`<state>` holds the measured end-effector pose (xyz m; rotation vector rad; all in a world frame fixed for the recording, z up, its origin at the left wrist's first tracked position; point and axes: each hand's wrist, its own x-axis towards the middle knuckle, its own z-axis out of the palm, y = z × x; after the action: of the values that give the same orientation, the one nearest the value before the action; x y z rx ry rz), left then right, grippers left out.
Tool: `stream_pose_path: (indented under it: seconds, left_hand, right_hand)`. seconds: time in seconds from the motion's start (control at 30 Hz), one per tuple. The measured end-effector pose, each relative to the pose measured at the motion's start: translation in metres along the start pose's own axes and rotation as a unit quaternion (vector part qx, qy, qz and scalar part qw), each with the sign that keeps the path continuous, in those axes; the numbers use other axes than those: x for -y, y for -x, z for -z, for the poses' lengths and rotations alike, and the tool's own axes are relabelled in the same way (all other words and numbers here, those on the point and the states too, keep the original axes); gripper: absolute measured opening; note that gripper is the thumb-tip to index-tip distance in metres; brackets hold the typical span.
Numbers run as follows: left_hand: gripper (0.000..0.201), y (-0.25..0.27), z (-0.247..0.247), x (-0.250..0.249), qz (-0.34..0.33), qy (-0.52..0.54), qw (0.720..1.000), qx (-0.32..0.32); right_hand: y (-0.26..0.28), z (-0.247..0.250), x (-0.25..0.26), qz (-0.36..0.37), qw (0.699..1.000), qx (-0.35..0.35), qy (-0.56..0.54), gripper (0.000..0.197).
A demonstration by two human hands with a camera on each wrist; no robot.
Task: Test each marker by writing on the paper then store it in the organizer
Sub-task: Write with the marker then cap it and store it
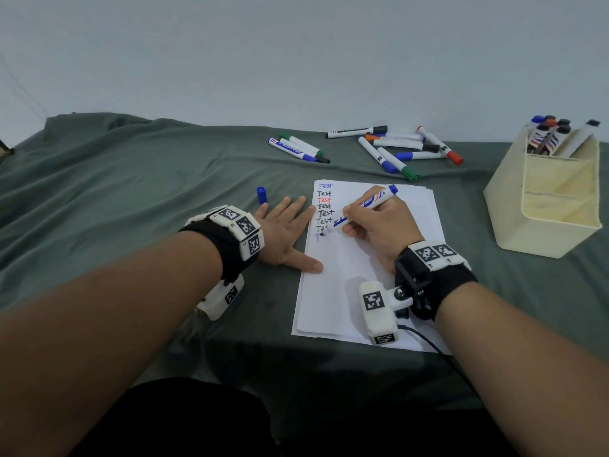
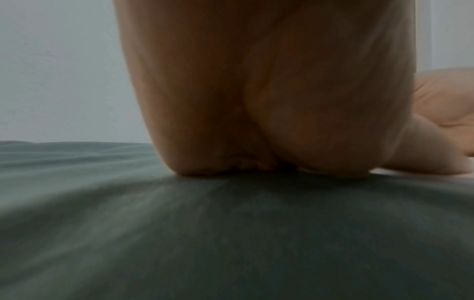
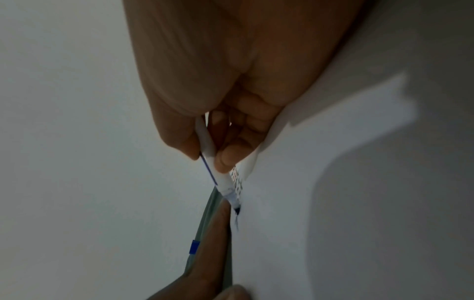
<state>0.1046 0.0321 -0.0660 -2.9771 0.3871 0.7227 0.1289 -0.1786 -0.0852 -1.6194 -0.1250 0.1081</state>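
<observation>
My right hand (image 1: 372,222) grips an uncapped blue marker (image 1: 369,202), its tip touching the white paper (image 1: 369,291) below a column of "Test" lines. In the right wrist view the marker (image 3: 218,178) is pinched between thumb and fingers, its tip (image 3: 237,210) on the sheet. My left hand (image 1: 286,235) lies flat with straight fingers, its thumb and forefinger on the paper's left edge. The marker's blue cap (image 1: 262,195) lies on the cloth just beyond the left fingers. The cream organizer (image 1: 547,206) stands at the right and holds several markers (image 1: 550,133).
Two loose piles of capped markers lie beyond the paper, one pile (image 1: 300,148) at centre and another (image 1: 405,148) to its right. A wrinkled green cloth (image 1: 131,192) covers the surface. A pale wall rises behind. A cable (image 1: 425,341) trails from my right wrist camera.
</observation>
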Motion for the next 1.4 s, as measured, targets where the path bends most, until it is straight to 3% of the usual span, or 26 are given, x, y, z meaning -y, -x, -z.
stream_pose_path:
  seconds: [0.17,0.4,0.47,0.7,0.83,1.07,1.27,1.4]
  left_hand:
    - [0.124,0.0,0.001,-0.001,0.002,0.0,1.0,-0.001]
    - [0.125,-0.001,-0.001,0.0,0.001,0.004,1.0,-0.013]
    - [0.125,-0.001,-0.002,0.001,0.003,0.002,1.0,-0.014]
    - [0.125,-0.002,-0.002,0.0,0.002,0.0,1.0,-0.022]
    - [0.124,-0.002,-0.002,0.0,0.004,-0.006,1.0,-0.019]
    - [0.125,-0.002,-0.003,0.0,0.004,-0.001,1.0,-0.024]
    - [0.124,-0.003,-0.004,0.001,0.002,-0.004,1.0,-0.029]
    - [0.124,-0.003,-0.005,0.001,0.003,0.0,0.999,-0.033]
  right_hand:
    - [0.004,-0.005,0.006,-0.003,0.999,0.025,0.024,0.012]
    - [0.005,-0.016,0.027,-0.015,0.998,0.003,0.054,0.012]
    - [0.004,-0.02,0.036,-0.019,0.998,0.013,0.063,0.021]
    - [0.011,-0.031,0.044,0.037,0.959,0.05,0.276,0.031]
    - [0.012,-0.034,0.038,0.033,0.957,0.037,0.288,0.013]
    - [0.014,-0.032,0.034,0.02,0.968,0.03,0.248,0.01]
    - [0.013,-0.034,0.035,0.038,0.954,0.039,0.296,0.009]
    - [0.016,-0.032,0.036,0.026,0.962,0.032,0.268,0.009]
